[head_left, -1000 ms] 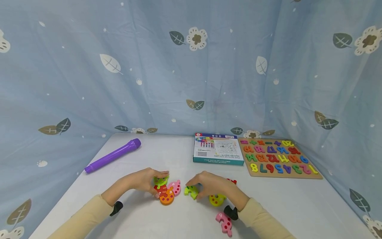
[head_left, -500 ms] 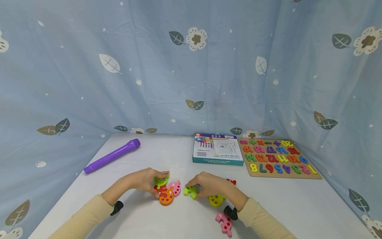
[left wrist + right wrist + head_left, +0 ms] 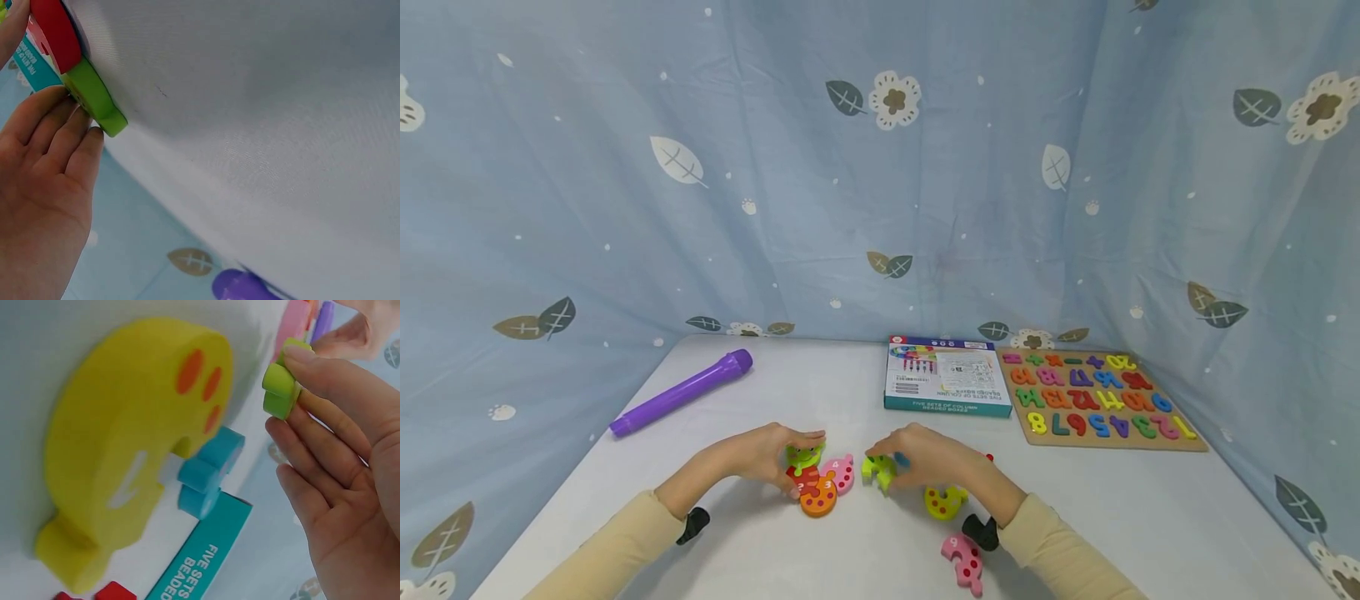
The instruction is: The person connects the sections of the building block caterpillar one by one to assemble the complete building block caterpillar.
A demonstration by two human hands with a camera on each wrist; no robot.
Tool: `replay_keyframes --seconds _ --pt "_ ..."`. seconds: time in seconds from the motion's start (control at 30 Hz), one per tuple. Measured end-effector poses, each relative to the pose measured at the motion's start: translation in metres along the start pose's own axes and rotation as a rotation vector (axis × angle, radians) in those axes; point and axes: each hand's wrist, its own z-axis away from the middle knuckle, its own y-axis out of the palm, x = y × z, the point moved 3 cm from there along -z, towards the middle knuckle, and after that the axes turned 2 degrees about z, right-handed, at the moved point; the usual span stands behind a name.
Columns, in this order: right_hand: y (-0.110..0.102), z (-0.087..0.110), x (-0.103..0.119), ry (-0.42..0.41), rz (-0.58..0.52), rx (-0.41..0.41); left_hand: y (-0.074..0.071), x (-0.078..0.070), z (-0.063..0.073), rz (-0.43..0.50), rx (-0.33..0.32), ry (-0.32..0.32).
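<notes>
Partly hidden | smiling piece (image 3: 806,456) | pinched green piece (image 3: 879,467) | blue piece (image 3: 902,460)

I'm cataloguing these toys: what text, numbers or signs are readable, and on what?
"FIVE SETS OF COLUMN BEADED BOXES": box
"1" to "20", "+", "-", "×", "=": number board
"3": orange piece
"4": upper pink piece
"9": lower pink piece
Too small or blurred: box's fine print; digits on red piece, yellow piece.
</notes>
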Motion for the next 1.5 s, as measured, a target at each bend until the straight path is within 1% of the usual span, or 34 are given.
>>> replay_keyframes --seconds 0.1,0.3,0.4,0.6,0.8,1.07,1.4,1.5 --pt "-0.004 -0.002 0.003 -0.016 0.02 -0.025 0.0 0.001 0.0 0.003 0.003 -0.002" --pt "-0.006 -0.009 0.008 0.034 0.022 -0.06 0.0 0.002 0.001 0.009 -0.002 -0.003" --pt "-0.006 -0.011 0.009 0.037 0.024 -0.067 -0.001 0.002 0.001 0.015 -0.003 -0.009" --pt "-0.005 -0.016 0.008 0.073 -0.011 -0.069 -0.002 0.002 0.001 0.024 -0.006 -0.013" --pt "-0.003 -0.022 0.008 0.082 -0.059 -0.079 -0.002 0.001 0.0 0.008 -0.005 -0.009" --pt "0.0 -0.034 0.012 0.089 -0.028 -0.087 -0.002 -0.001 0.0 0.006 -0.004 -0.006" --pt "0.007 -0.043 0.01 0.128 -0.024 -0.06 -0.002 -0.001 0.001 0.007 -0.007 -0.007" --pt "0.009 -0.045 0.011 0.128 -0.013 -0.056 -0.002 -0.001 0.001 0.013 -0.007 -0.009"
